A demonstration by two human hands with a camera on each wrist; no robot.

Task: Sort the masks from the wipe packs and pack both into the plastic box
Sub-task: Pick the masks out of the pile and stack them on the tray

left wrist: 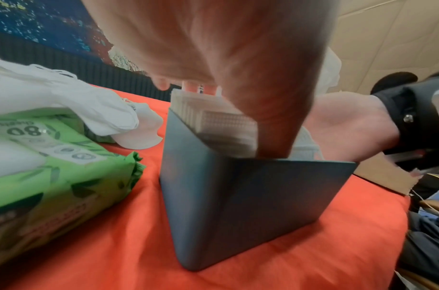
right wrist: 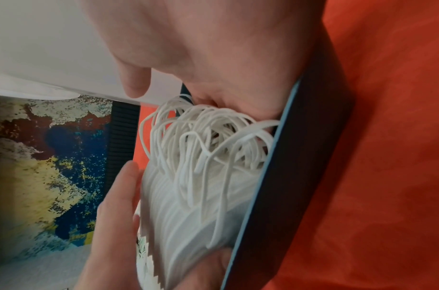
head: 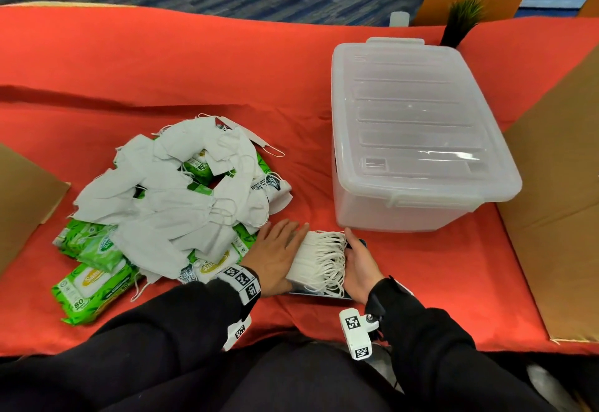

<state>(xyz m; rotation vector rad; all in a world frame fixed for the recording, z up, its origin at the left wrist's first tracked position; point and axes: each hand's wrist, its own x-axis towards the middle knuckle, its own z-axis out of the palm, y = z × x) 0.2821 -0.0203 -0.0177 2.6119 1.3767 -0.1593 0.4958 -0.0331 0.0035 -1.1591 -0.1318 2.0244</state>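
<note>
Stack of masks (head: 319, 257): white, ear loops bunched at right end, standing in dark blue tray (left wrist: 241, 206) at near worktop edge, just in front of plastic box (head: 418, 133).
Left hand (head: 277, 254): flat, fingers straight, pressed on stack's left side.
Right hand (head: 358, 269): cupped round loop end and tray wall.
Plastic box: clear, lid on, right of centre.
Loose masks (head: 181, 197): heaped over green wipe packs (head: 89, 291), left.
Worktop (head: 162, 65): red cloth.

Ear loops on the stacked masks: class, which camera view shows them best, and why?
The right wrist view: the ear loops fill the frame, each strand distinct. The head view shows them small between both hands. The left wrist view shows only the stack's edge behind the dark box, no loops.
</note>
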